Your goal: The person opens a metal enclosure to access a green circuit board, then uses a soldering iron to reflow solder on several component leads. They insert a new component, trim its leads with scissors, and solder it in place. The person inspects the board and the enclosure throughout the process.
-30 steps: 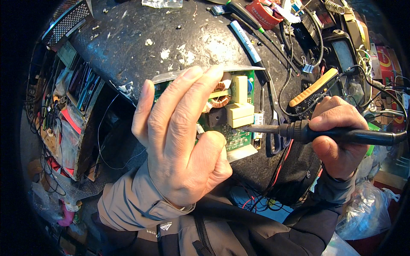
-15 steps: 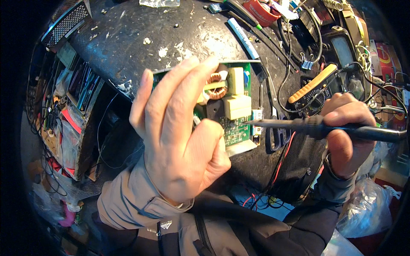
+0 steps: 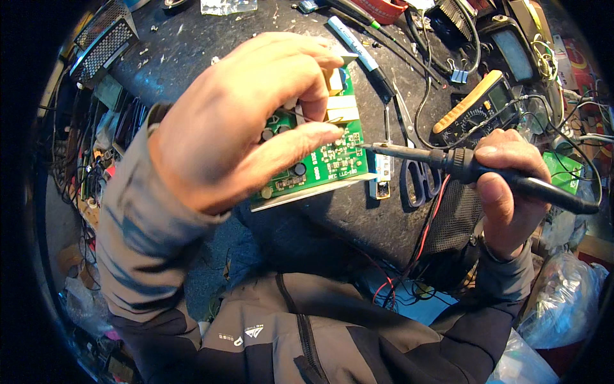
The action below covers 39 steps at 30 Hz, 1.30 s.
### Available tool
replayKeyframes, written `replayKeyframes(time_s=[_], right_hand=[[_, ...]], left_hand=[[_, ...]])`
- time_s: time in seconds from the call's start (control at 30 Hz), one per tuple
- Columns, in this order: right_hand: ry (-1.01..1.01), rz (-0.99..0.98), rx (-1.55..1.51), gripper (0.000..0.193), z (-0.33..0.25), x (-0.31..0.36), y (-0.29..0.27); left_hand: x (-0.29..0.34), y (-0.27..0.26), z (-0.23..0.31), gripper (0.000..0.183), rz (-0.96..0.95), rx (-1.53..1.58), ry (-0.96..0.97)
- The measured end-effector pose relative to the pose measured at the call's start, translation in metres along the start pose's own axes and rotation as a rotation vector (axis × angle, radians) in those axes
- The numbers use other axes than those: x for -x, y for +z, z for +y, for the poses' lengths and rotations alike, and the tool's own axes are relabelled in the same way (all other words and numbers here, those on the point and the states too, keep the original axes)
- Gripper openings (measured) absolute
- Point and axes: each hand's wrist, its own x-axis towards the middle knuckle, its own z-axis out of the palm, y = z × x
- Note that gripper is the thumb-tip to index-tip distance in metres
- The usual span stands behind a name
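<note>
A green circuit board [image 3: 317, 168] with a pale metal edge lies on the dark work surface in front of me. It carries yellow block components [image 3: 343, 109], black capacitors and many small parts. My left hand [image 3: 236, 109] reaches over the board from the left and covers much of it. Its thumb and index finger close together near the yellow blocks, around something thin and dark that I cannot make out clearly. My right hand [image 3: 519, 221] grips a soldering iron [image 3: 455, 159] by its black handle. The iron's tip is at the board's right edge; contact cannot be told.
Scissors [image 3: 417, 182] and a small box [image 3: 382, 173] lie right of the board, with a blue-and-white marker [image 3: 355, 43] above. Farther right are a multimeter [image 3: 483, 112] and tangled cables. A perforated metal case [image 3: 105, 48] stands far left. Red wire [image 3: 425, 233] hangs at the front edge.
My left hand has shifted left and up, its outstretched fingers now curled in, uncovering the board's lower part. The view has shifted slightly. The soldering iron's tip stays by the board's right edge, handle tilted lower.
</note>
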Motion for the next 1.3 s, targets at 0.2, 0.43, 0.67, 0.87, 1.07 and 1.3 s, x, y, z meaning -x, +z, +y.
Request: replayKeyframes(time_s=[0.2,0.43,0.67,0.87,1.07,1.3], right_hand=[[-0.191,-0.091,0.045,0.030,0.007,0.000,0.005],[-0.239,-0.155,-0.040,0.033,0.017,0.003,0.009],[-0.266,-0.121,-0.039,0.032,0.024,0.004,0.013],[-0.286,-0.137,-0.040,0.031,0.027,0.002,0.013],[-0.276,-0.145,-0.003,0.031,0.024,0.004,0.014],[-0.338,-0.178,0.016,0.035,0.021,0.007,0.015]], left_hand=[[-0.011,-0.005,-0.017,0.019,-0.123,0.053,0.064],[-0.020,0.003,-0.011,0.022,-0.090,0.122,0.013],[-0.023,0.003,-0.021,0.023,-0.023,0.083,0.213],[-0.020,0.005,-0.024,0.023,-0.024,0.059,0.191],[-0.018,0.005,-0.023,0.023,-0.006,0.103,0.177],[-0.016,0.008,-0.028,0.022,0.022,0.119,0.223]])
